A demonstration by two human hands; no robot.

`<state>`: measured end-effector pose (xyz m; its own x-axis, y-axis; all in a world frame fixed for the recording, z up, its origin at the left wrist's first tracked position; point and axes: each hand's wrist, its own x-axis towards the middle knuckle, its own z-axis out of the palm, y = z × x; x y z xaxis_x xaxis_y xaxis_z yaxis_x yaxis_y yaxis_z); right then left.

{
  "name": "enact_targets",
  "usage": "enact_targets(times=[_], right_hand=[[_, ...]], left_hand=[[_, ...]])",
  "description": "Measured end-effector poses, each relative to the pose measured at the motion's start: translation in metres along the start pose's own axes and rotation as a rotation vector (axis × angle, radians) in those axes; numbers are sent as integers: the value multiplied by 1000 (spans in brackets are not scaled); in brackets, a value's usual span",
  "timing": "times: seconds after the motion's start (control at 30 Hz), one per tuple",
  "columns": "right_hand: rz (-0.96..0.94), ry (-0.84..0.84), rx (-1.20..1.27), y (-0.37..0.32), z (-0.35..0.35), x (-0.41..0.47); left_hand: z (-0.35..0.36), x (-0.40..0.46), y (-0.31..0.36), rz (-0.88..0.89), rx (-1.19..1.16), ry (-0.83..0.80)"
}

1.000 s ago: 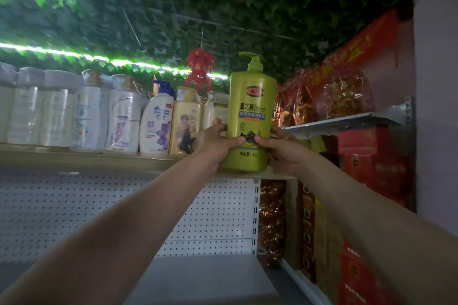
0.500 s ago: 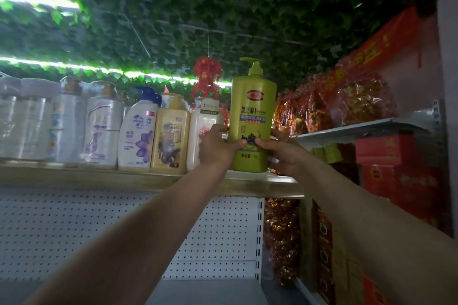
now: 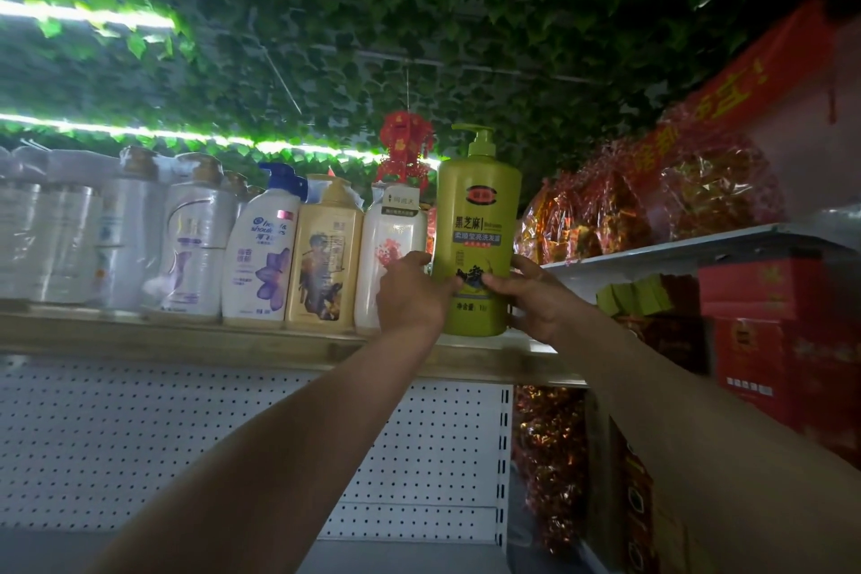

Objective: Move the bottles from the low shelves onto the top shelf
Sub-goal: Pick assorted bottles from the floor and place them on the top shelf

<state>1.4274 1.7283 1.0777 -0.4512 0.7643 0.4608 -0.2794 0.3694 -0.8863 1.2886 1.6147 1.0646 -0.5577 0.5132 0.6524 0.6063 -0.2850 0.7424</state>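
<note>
At the right end of the top shelf (image 3: 186, 343), the green pump bottle (image 3: 477, 242) stands upright just beside the white bottle (image 3: 393, 256), with the left hand (image 3: 412, 298) and right hand (image 3: 536, 298) both gripping its lower body. Placing looks nearly finished. Next, 2 hands must let go without tipping it.

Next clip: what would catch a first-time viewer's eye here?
The tall green pump bottle stands out, upright at the right end of the top shelf, gripped low by the left hand and the right hand. To its left runs a row of pale bottles. Overhead, leafy ceiling foliage glows with light strips, and a red ornament hangs behind.
</note>
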Motion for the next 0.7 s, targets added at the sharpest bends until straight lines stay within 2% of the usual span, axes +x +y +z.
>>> enact_targets(times=[0.33,0.53,0.7], right_hand=[[45,-11,33,8,-3,17],[75,-34,29,13,-5,23],[90,-45,-23,19,-4,26]], left_hand=[[6,-4,-20,74,-59,48],[-3,-10,-49,142,171,300],[-12,-10,-59,93,265,308]])
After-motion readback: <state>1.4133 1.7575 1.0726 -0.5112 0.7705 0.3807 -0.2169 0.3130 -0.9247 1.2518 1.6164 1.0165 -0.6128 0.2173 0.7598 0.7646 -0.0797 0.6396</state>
